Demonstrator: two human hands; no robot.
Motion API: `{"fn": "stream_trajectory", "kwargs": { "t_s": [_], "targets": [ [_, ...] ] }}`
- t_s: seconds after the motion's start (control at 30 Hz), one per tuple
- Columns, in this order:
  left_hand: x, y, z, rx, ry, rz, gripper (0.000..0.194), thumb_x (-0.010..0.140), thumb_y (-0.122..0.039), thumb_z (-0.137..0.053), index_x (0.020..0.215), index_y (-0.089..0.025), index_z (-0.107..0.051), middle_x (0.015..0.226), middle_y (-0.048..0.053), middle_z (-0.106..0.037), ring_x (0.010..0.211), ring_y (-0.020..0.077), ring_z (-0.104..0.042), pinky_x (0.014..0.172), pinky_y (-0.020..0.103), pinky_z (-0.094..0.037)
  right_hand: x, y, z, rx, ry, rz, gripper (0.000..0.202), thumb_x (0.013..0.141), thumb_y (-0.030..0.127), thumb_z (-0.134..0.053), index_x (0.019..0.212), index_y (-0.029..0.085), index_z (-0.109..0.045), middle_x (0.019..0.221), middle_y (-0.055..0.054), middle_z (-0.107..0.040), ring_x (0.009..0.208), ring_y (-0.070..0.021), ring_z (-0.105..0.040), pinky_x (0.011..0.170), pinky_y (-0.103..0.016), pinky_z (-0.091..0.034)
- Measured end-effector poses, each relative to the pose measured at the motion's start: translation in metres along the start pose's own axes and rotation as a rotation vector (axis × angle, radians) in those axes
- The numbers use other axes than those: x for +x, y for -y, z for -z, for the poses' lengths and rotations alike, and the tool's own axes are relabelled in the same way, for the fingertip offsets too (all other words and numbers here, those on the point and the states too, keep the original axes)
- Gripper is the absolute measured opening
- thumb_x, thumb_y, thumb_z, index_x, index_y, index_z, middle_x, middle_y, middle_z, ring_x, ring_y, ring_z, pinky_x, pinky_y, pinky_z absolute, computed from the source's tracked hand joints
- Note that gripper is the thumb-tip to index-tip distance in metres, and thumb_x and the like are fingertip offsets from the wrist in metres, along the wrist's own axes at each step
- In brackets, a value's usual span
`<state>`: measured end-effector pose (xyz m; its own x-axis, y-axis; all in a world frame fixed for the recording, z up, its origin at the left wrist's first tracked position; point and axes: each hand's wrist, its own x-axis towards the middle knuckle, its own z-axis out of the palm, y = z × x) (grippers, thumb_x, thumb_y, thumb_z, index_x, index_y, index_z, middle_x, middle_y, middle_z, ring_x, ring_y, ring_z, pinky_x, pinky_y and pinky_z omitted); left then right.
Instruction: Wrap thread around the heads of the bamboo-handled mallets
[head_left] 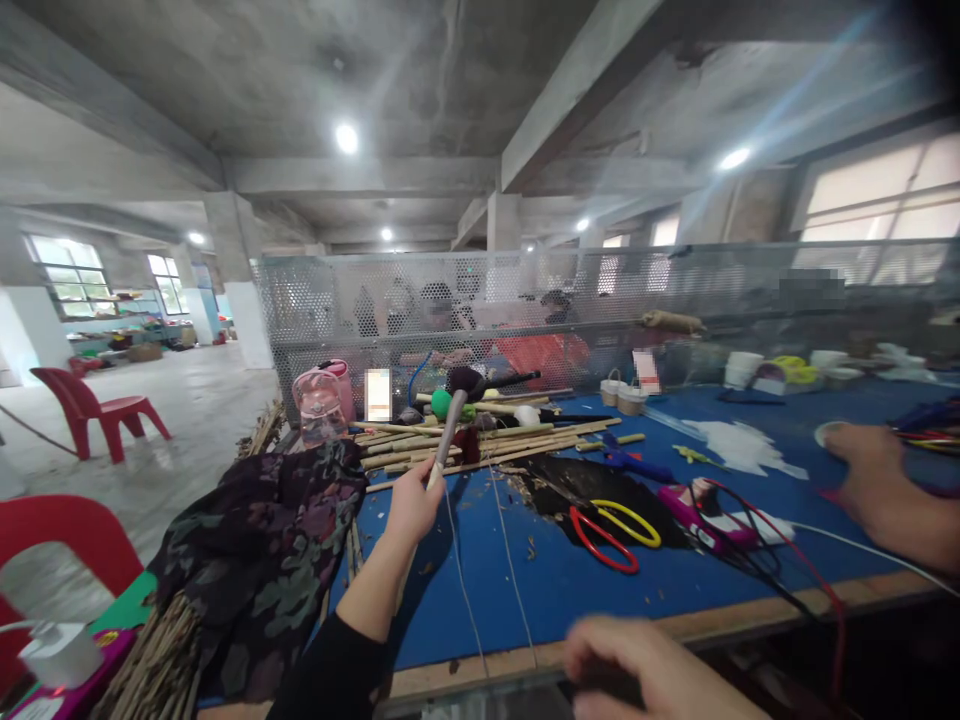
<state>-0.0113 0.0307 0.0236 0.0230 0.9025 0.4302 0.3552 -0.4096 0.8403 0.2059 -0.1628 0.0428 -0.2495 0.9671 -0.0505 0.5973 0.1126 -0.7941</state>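
Observation:
My left hand is closed around a pale stick. The upper part of this stick looks grey, and a dark rounded piece with a black arm pointing right sits at its top. My right hand is low at the table's front edge, somewhat blurred, its fingers bent but apart with nothing visible between them. Scissors with one red and one yellow handle lie beyond it. Several loose sticks are piled behind my left hand. Two thin pale strands run across the blue tabletop.
A co-worker's hand reaches in from the right. Purple devices with cables lie near the scissors. A dark patterned cloth and a twig bundle are at left. A perforated metal screen stands behind the table.

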Motion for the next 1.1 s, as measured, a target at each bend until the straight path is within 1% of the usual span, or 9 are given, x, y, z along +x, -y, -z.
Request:
{"fn": "stream_trajectory", "kwargs": {
  "t_s": [0.1,0.17,0.3,0.4,0.53,0.7,0.83,0.9,1.1],
  "targets": [
    [-0.004,-0.005,-0.005,0.086,0.048,-0.062,0.041,0.069,-0.015,-0.055,0.11,-0.015,-0.062,0.103,0.01,-0.065,0.094,0.0221,-0.058,0.084,0.029,-0.039,0.054,0.014,0.0,0.389,-0.087,0.067,0.037,0.068,0.035,-0.06,0.101,0.02,-0.051,0.094,-0.005,-0.059,0.085,-0.0168,-0.056,0.074,-0.027,-0.045],
    [-0.005,-0.007,-0.009,0.143,0.08,-0.095,0.044,0.071,-0.014,-0.053,0.114,-0.016,-0.06,0.101,0.01,-0.066,0.093,0.0217,-0.058,0.084,0.029,-0.039,0.104,0.017,-0.008,0.603,-0.209,0.002,0.041,0.068,0.034,-0.061,0.103,0.021,-0.046,0.095,-0.004,-0.057,0.081,-0.0137,-0.055,0.072,-0.026,-0.045],
    [-0.006,-0.005,-0.01,0.258,0.12,-0.118,0.048,0.07,-0.014,-0.054,0.117,-0.016,-0.057,0.099,0.011,-0.065,0.092,0.0221,-0.058,0.082,0.029,-0.04,0.188,0.019,-0.024,0.79,-0.032,-0.139,0.03,0.063,0.017,-0.059,0.09,0.019,-0.048,0.069,0.002,-0.056,0.06,-0.0105,-0.053,0.055,-0.022,-0.043],
    [-0.004,-0.002,-0.009,0.314,0.124,-0.129,0.046,0.072,-0.016,-0.052,0.118,-0.015,-0.056,0.101,0.012,-0.064,0.091,0.022,-0.058,0.081,0.029,-0.04,0.219,0.022,-0.028,0.774,0.059,-0.157,0.011,0.06,0.009,-0.047,0.068,0.015,-0.049,0.05,0.004,-0.047,0.041,-0.0068,-0.042,0.045,-0.019,-0.037],
    [-0.003,-0.001,-0.008,0.341,0.128,-0.126,0.041,0.075,-0.017,-0.049,0.115,-0.016,-0.057,0.099,0.011,-0.065,0.089,0.0204,-0.058,0.078,0.028,-0.041,0.23,0.024,-0.028,0.673,0.067,-0.249,0.01,0.056,0.009,-0.039,0.059,0.015,-0.045,0.042,0.003,-0.042,0.034,-0.0076,-0.038,0.035,-0.018,-0.027],
    [-0.003,-0.002,-0.01,0.298,0.145,-0.128,0.041,0.074,-0.014,-0.049,0.113,-0.018,-0.058,0.098,0.008,-0.066,0.087,0.019,-0.059,0.077,0.027,-0.042,0.227,0.018,-0.03,0.58,0.017,-0.138,0.015,0.058,0.01,-0.041,0.069,0.017,-0.049,0.044,0.006,-0.039,0.033,-0.0056,-0.031,0.035,-0.017,-0.02],
    [-0.002,-0.002,-0.01,0.197,0.131,-0.098,0.041,0.071,-0.01,-0.051,0.11,-0.018,-0.06,0.103,0.007,-0.065,0.091,0.0186,-0.059,0.08,0.027,-0.041,0.228,0.004,-0.035,0.407,-0.319,0.01,0.002,0.063,0.016,-0.048,0.062,0.016,-0.049,0.046,0.005,-0.041,0.042,-0.0066,-0.034,0.041,-0.019,-0.023],
    [-0.001,-0.001,-0.01,0.187,0.097,-0.06,0.041,0.069,-0.011,-0.053,0.108,-0.017,-0.06,0.097,0.007,-0.067,0.084,0.0182,-0.06,0.077,0.027,-0.042,0.229,-0.002,-0.037,0.345,-0.46,0.12,0.008,0.064,0.023,-0.053,0.06,0.016,-0.051,0.05,0.004,-0.045,0.047,-0.008,-0.038,0.045,-0.02,-0.026],
    [-0.001,-0.007,-0.015,-0.015,0.0,0.146,0.03,0.067,-0.021,-0.059,0.096,-0.012,-0.056,0.063,0.0,-0.06,0.046,0.0094,-0.05,0.047,0.021,-0.037,0.227,-0.002,-0.03,0.509,-0.416,0.277,0.019,0.064,0.033,-0.058,0.058,0.015,-0.053,0.052,0.003,-0.047,0.05,-0.0091,-0.04,0.049,-0.022,-0.03]
  ]
}}
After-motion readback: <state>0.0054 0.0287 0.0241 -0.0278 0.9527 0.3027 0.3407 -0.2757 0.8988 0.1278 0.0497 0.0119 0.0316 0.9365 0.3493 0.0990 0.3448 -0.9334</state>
